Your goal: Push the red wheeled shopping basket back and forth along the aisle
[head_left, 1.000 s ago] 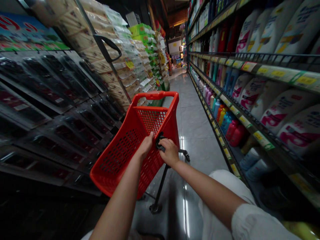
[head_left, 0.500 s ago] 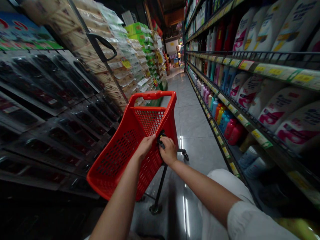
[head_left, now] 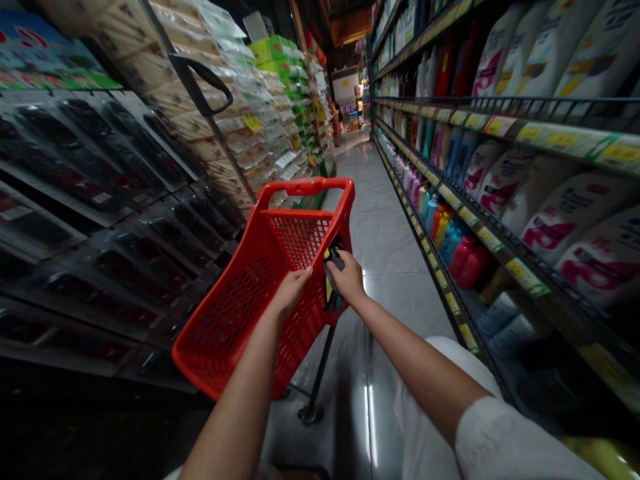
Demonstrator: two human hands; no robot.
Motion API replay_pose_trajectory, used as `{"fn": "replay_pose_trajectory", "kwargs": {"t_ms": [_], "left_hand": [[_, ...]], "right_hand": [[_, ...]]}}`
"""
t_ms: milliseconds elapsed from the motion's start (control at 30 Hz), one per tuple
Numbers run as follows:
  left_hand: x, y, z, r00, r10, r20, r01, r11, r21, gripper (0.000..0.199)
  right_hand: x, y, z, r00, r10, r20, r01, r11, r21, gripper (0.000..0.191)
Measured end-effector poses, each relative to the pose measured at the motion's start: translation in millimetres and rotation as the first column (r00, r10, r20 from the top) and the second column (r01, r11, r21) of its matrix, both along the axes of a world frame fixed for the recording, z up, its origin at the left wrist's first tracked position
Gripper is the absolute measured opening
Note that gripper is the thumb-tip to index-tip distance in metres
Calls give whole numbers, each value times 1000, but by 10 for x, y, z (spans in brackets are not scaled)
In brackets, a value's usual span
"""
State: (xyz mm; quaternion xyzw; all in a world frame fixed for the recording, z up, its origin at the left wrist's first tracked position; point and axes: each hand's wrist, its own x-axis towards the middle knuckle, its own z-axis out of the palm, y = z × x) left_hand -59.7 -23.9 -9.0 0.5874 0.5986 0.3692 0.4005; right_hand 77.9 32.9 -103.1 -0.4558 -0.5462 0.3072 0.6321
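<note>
A red plastic shopping cart (head_left: 240, 280) with perforated walls stands tilted across the view in front of me. My left hand (head_left: 293, 290) is closed on the cart's near side rim, thumb on top. Just to its right, my right hand (head_left: 349, 277) grips a black-and-yellow object (head_left: 329, 283) with a long, narrow body. That object is against or just beside the cart's outer side wall; its exact kind cannot be made out. Part of it is hidden by my right fingers. The cart's basket shows only bare perforated plastic inside.
Shelves of shampoo bottles (head_left: 565, 200) line the right side. Left are hanging blister packs (head_left: 120, 160), stacked packages (head_left: 225, 80) and a pole with a black loop handle (head_left: 203, 87). A grey tiled aisle floor (head_left: 385, 233) runs ahead. A cart wheel (head_left: 310, 415) rests near my legs.
My right hand has shifted right and up, turning the black-and-yellow object so more of its length and yellow shows. My left hand stays on the cart rim.
</note>
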Motion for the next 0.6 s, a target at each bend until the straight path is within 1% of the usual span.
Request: {"fn": "replay_pose_trajectory", "kwargs": {"t_ms": [33,100,167,200,233,300,333,367,400,467,500,533,600], "left_hand": [[3,-10,5,1000,-1,-2,1,1000,-5,63],[9,-26,11,1000,-6,-13,6,1000,-17,64],[13,-25,7,1000,-9,-25,8,1000,-23,66],[13,-18,6,1000,-9,-28,8,1000,-22,67],[10,-13,8,1000,-12,-24,11,1000,-17,69],[-16,-27,31,999,-41,4,42,999,-3,72],[-45,-59,54,998,-65,21,65,998,1,73],[-86,-114,85,996,-87,37,87,996,0,73],[-140,-194,119,993,-104,47,105,994,-12,72],[-277,-418,182,995,-90,51,93,994,-63,68],[-349,-549,202,995,-80,63,87,991,-106,68],[-416,-680,212,994,-75,78,86,985,-152,68],[-513,-907,198,993,-47,105,68,977,-200,65]], "right_hand": [[29,-2,-1,1000,-2,12,3,1000,-23,29],[73,8,-50,1000,-28,12,30,985,-167,27],[78,39,-97,999,-28,-25,19,952,-304,22],[67,58,-97,997,-13,-74,-13,944,-331,20],[54,77,-76,989,2,-145,-50,943,-328,20],[37,106,30,955,3,-297,-85,961,-264,24],[43,117,106,937,-22,-348,-59,974,-220,28],[63,126,190,928,-64,-368,-2,984,-177,33],[94,137,278,929,-113,-353,70,989,-132,37],[177,168,445,948,-203,-246,200,979,-38,46],[217,185,516,959,-228,-170,233,972,10,49],[247,200,575,969,-234,-84,239,970,54,51],[262,196,645,971,-213,105,200,973,118,49]]}}
